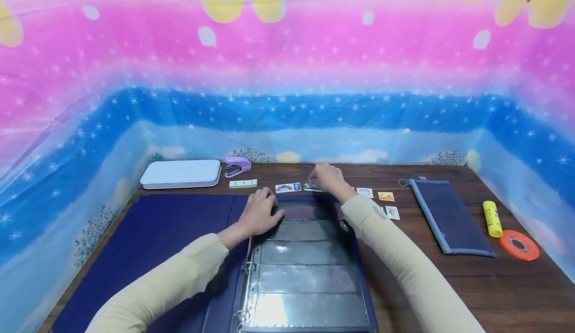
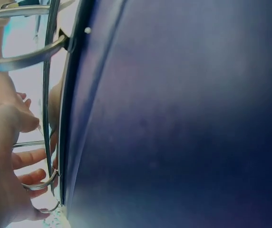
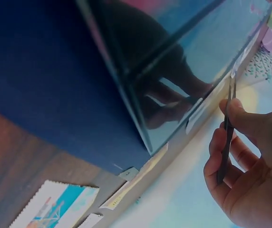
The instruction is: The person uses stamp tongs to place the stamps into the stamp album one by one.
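Note:
A navy ring binder (image 1: 188,233) lies open, with a black-backed page of clear strip pockets (image 1: 310,278) on its rings. My right hand (image 1: 327,178) pinches dark tweezers (image 3: 227,135) between thumb and fingers, beyond the page's top edge. The tweezers' tips point left, close to a postage stamp (image 1: 287,187) with a blue end. Another stamp (image 1: 313,187) lies partly hidden under my right hand. My left hand (image 1: 258,213) rests on the page's upper left corner, its fingers relaxed and spread in the left wrist view (image 2: 7,161).
More stamps (image 1: 386,196) lie right of the binder. A white tin case (image 1: 181,174), a purple stapler (image 1: 238,166) and a pale green-and-white block (image 1: 243,183) stand at the back left. At right are a mesh zip pouch (image 1: 451,218), a yellow glue stick (image 1: 492,219) and an orange tape roll (image 1: 509,243).

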`<control>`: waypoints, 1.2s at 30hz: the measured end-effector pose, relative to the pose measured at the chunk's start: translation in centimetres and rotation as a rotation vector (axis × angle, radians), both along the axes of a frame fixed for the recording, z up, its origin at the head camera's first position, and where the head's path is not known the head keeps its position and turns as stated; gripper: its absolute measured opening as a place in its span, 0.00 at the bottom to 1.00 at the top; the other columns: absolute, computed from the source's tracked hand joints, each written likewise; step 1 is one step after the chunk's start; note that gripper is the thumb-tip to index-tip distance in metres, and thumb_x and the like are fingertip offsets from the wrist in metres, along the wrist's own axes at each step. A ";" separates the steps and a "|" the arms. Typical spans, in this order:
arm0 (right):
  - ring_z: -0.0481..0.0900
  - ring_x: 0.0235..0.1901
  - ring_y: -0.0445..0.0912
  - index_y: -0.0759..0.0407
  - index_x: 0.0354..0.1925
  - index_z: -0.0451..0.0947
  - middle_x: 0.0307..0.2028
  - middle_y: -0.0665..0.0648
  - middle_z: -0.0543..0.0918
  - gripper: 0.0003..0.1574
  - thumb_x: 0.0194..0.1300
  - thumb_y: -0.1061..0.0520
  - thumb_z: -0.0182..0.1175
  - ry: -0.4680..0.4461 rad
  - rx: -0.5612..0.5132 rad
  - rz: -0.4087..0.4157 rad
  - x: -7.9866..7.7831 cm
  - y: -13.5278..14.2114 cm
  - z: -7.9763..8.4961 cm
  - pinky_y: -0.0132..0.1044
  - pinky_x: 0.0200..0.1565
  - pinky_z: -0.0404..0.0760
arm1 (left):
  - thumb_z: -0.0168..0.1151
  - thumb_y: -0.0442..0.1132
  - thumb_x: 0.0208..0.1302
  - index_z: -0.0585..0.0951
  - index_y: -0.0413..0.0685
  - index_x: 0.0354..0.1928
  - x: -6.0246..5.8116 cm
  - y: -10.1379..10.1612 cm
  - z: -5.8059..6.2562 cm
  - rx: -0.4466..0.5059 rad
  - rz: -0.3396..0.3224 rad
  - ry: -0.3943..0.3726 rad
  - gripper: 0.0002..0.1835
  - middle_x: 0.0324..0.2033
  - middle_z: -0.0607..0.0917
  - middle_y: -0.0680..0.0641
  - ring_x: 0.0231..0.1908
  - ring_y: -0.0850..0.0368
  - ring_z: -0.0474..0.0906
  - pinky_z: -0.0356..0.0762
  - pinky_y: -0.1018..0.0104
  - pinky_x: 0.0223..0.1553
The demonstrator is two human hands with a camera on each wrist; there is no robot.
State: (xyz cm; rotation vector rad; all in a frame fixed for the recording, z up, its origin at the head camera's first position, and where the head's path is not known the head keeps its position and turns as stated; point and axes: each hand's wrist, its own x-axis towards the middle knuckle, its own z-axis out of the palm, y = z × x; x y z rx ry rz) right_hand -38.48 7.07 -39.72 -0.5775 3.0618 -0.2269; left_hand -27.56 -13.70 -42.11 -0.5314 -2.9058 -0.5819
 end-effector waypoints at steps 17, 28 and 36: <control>0.81 0.45 0.48 0.50 0.42 0.85 0.47 0.52 0.84 0.12 0.65 0.54 0.56 -0.086 -0.058 -0.009 -0.6 0.1 -0.1 0.43 0.43 0.79 | 0.56 0.49 0.63 0.75 0.42 0.48 -0.4 0.3 0.1 -0.098 -0.012 -0.056 0.19 0.46 0.73 0.43 0.45 0.48 0.64 0.62 0.48 0.48; 0.80 0.44 0.50 0.52 0.46 0.83 0.51 0.54 0.81 0.15 0.67 0.52 0.53 -0.116 -0.134 -0.028 -0.6 0.3 0.6 0.38 0.35 0.73 | 0.53 0.49 0.64 0.73 0.42 0.45 -0.7 0.6 0.2 -0.186 -0.037 -0.009 0.17 0.47 0.74 0.42 0.46 0.47 0.66 0.61 0.49 0.48; 0.76 0.52 0.53 0.54 0.46 0.83 0.54 0.58 0.77 0.15 0.67 0.53 0.53 -0.106 -0.193 0.015 0.3 1.0 1.9 0.44 0.43 0.75 | 0.53 0.50 0.65 0.73 0.44 0.45 -0.7 0.5 0.0 -0.157 -0.039 -0.007 0.17 0.44 0.74 0.44 0.43 0.49 0.67 0.61 0.51 0.45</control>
